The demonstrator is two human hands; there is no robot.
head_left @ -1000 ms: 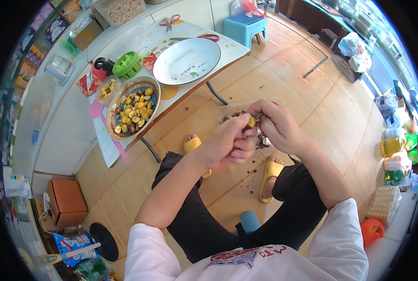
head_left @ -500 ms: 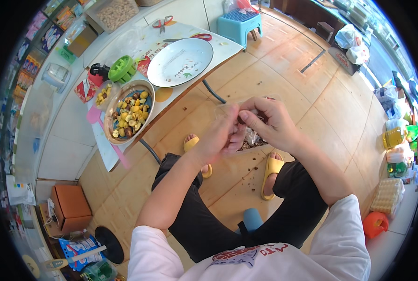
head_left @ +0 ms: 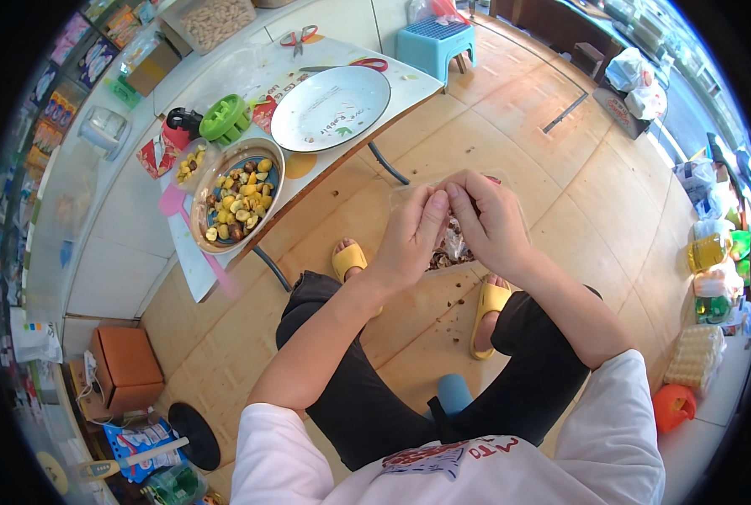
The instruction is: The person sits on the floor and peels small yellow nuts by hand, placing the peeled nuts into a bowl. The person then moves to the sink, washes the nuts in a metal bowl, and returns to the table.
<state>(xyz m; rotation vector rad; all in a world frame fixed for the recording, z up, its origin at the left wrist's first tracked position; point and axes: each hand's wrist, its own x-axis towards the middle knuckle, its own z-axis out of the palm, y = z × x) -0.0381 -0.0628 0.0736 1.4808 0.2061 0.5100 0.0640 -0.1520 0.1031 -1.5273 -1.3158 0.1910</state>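
Observation:
My left hand (head_left: 407, 234) and my right hand (head_left: 495, 217) meet thumb to thumb, fingers curled inward. Whatever they pinch between them is hidden by the fingers. Below them a clear plastic container (head_left: 463, 267) holds brown shell bits (head_left: 439, 259) and a crumpled clear wrapper (head_left: 454, 246). To the left, a bowl (head_left: 279, 183) on the table carries yellow peeled chestnuts (head_left: 245, 200), some with brown skin still on. Beside it sits a small clear cup (head_left: 193, 167) with more yellow pieces.
On the table (head_left: 211, 273) are a white oval plate (head_left: 331, 108), a green slotted tool (head_left: 225, 119), red-handled scissors (head_left: 299, 39), a knife (head_left: 342, 67) and a pink utensil (head_left: 199, 240). Yellow slippers (head_left: 490, 313) flank scattered shell bits. A blue stool (head_left: 436, 46) stands beyond.
My hands have turned so that both thumbs now lie side by side on top. The dark brown thing glimpsed between the fingers earlier is now covered.

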